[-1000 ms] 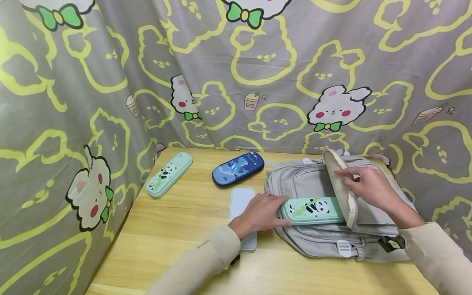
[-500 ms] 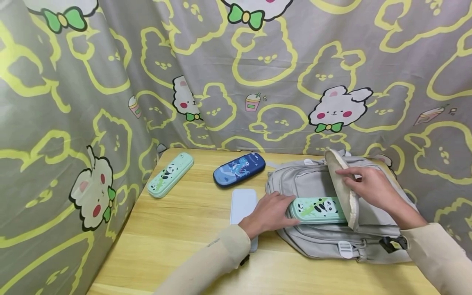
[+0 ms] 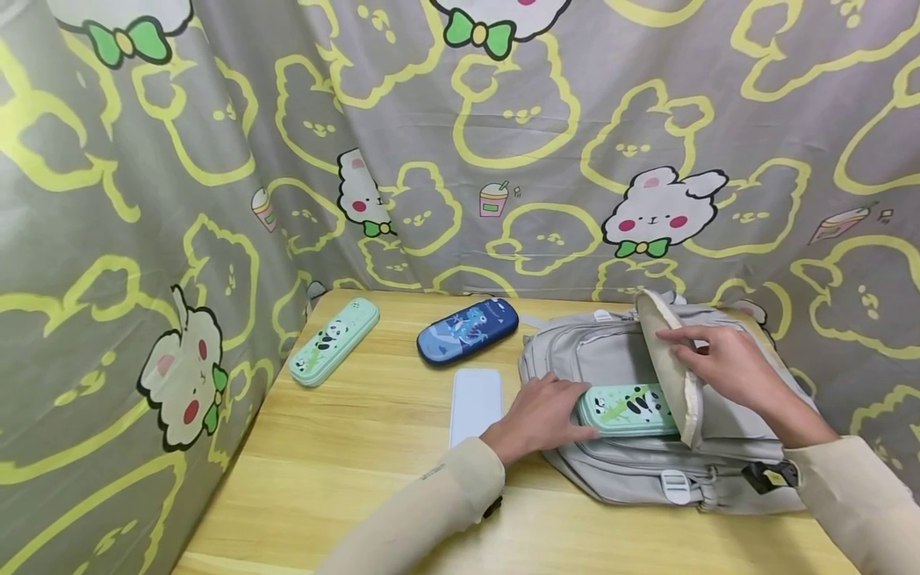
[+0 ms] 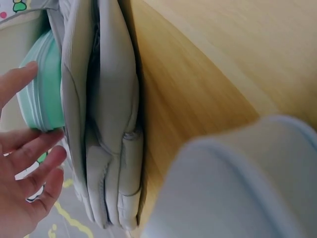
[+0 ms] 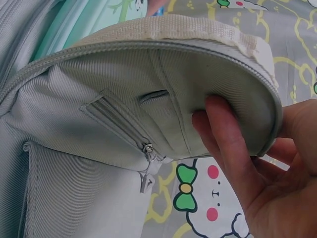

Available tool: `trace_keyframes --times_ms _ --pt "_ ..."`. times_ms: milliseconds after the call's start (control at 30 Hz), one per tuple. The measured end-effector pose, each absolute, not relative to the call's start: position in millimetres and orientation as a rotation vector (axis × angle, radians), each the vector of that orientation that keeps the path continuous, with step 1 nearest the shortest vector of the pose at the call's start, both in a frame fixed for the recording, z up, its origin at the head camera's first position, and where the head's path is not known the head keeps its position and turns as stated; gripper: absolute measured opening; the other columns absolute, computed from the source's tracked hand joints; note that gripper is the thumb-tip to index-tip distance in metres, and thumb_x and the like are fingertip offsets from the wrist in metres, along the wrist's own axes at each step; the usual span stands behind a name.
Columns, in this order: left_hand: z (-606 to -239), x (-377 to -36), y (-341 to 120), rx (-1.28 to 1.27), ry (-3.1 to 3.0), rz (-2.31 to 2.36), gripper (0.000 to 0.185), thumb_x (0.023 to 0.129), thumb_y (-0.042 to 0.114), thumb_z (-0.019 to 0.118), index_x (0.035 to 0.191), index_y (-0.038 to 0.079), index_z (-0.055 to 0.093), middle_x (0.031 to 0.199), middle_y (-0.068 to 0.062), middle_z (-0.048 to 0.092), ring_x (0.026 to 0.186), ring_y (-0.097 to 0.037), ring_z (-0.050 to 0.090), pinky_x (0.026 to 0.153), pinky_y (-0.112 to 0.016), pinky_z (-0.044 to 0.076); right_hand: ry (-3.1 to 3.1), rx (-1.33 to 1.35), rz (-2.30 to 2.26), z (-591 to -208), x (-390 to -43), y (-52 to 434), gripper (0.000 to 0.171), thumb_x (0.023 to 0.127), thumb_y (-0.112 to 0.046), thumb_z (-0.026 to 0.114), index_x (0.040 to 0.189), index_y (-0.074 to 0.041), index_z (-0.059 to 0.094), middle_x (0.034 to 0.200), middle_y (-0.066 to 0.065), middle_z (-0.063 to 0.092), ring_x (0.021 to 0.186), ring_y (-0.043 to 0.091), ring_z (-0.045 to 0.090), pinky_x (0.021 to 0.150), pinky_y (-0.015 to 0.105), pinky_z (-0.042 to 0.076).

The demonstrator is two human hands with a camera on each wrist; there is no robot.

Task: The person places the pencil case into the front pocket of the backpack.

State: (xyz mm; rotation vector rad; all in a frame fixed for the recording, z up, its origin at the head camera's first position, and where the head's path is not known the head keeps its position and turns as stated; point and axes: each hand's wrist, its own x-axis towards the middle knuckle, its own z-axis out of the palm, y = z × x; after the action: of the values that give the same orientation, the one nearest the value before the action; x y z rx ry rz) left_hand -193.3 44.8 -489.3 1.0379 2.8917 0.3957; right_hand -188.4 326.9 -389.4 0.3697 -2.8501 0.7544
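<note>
A grey backpack (image 3: 611,351) lies flat on the right of the wooden table (image 3: 345,471). My right hand (image 3: 719,363) grips its beige-lined flap (image 3: 664,351) and holds it lifted; in the right wrist view the fingers (image 5: 228,144) curl round the flap's rim (image 5: 163,69). A mint green panda pencil case (image 3: 628,407) lies partly under the flap, its right end hidden inside. My left hand (image 3: 546,411) presses on the case's left end. In the left wrist view its straight fingers (image 4: 29,153) touch the green case (image 4: 44,94) beside the backpack's edge (image 4: 109,99).
A second green panda case (image 3: 334,341) lies at the table's far left, and a blue case (image 3: 467,331) sits at the back middle. A flat white slab (image 3: 476,395) lies just left of my left wrist. Patterned grey curtain (image 3: 503,160) closes in the back and left.
The green panda case has slid to the right, deeper under the flap, with my left hand following it. My right hand has kept the flap lifted in the same place.
</note>
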Motion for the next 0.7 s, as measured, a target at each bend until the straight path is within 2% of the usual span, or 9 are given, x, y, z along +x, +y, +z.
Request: trace_keyframes --times_ms 367,700 --pt "-490.5 -190.6 55.1 1.006 2.882 0.373 0.076 0.095 0.068 0.074 0.156 0.026 0.06 0.144 0.009 0.071 0.124 -0.014 0.061 0.104 -0.031 0.051 -2.846 0.377 0.749 -389.6 -187.2 327.0 0.028 0.103 -0.007 0.069 0.129 -0.005 0.08 0.118 0.027 0.074 0.049 0.006 0.039 0.05 0.03 0.038" --pt "-490.6 -191.0 65.0 1.005 2.888 0.347 0.074 0.096 0.069 0.073 0.156 0.027 0.06 0.145 0.012 0.071 0.124 -0.014 0.06 0.106 -0.031 0.05 -2.849 0.384 0.773 -388.2 -187.7 327.2 0.028 0.104 -0.006 0.068 0.13 -0.003 0.079 0.12 0.029 0.074 0.046 0.007 0.043 0.047 0.03 0.039"
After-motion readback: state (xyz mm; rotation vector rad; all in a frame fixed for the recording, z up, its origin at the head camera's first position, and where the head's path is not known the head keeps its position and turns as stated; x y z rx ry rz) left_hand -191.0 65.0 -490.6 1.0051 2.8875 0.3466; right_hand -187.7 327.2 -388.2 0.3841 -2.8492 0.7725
